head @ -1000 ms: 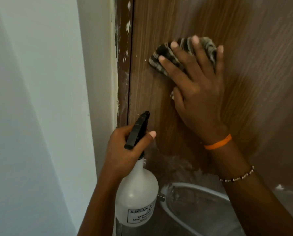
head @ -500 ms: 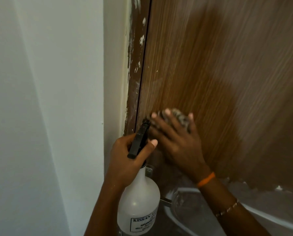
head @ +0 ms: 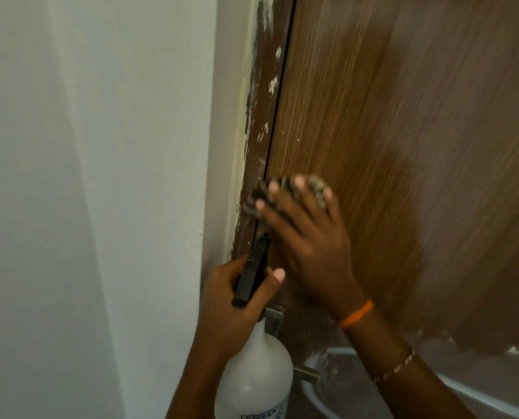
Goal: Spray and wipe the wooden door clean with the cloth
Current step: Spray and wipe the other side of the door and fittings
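Nearest the camera, the left hand (head: 234, 300) grips the neck of a white spray bottle (head: 253, 379), its fingers curled round the black trigger head (head: 252, 270) and the thumb lying across the side of it. The bottle stands upright, its nozzle pointing up toward the door's edge, and a label shows at its lower part, cut off by the frame. Just behind the bottle, a metal latch plate (head: 274, 320) sits on the door.

Beyond it, the right hand (head: 309, 237) lies flat with fingers spread and straight, pressing a dark striped cloth (head: 291, 189) against the wooden door (head: 403, 131). The cloth sits bunched under the fingertips, touching the door's left edge and reaching over the gap onto the door frame (head: 261, 116). The right wrist carries an orange band (head: 357, 314), and a thin beaded bracelet (head: 395, 368) sits farther up the forearm.

The door frame is brown with white paint flecks. To its left stands a pale wall (head: 86, 176).
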The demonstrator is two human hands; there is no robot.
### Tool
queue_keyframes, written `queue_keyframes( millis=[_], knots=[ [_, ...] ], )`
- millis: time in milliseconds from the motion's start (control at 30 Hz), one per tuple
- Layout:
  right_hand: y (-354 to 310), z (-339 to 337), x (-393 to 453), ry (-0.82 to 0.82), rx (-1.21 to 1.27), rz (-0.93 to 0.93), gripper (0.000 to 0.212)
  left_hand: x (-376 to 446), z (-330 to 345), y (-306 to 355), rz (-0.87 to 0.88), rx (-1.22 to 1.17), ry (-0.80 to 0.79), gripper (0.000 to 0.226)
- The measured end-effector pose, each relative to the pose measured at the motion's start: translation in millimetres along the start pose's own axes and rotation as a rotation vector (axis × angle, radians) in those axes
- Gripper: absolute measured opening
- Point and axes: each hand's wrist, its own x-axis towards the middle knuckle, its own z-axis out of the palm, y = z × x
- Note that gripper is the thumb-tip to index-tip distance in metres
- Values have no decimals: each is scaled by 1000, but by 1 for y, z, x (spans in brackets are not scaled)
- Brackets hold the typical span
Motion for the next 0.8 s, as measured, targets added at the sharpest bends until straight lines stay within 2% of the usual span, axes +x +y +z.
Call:
queue_keyframes(
  millis=[133, 267, 367, 467, 567, 633, 800],
  knots=[
    [-20, 13, -64, -168, 19, -144, 32, -2, -5, -7, -20, 20, 6, 38],
    [-10, 5, -51, -211, -41, -253, 40, -9, -12, -9, -26, -19, -7, 43],
    [5, -4, -4, -122, -85, -143, 48, -14, -15, -15, -52, 6, -38, 42],
    [12, -5, 32, 32, -114, -16, 35, -21, -14, -18, -94, 27, -55, 29],
    [-1, 2, 23, 97, -86, 49, 35, -26, -16, -20, -97, 44, -71, 23],
    [-17, 10, -8, 36, -54, 28, 37, -27, -19, -24, -91, 36, -76, 21],
    [-47, 23, -100, -259, 54, -155, 41, -30, -24, -33, -89, 36, -104, 27]
  ],
)
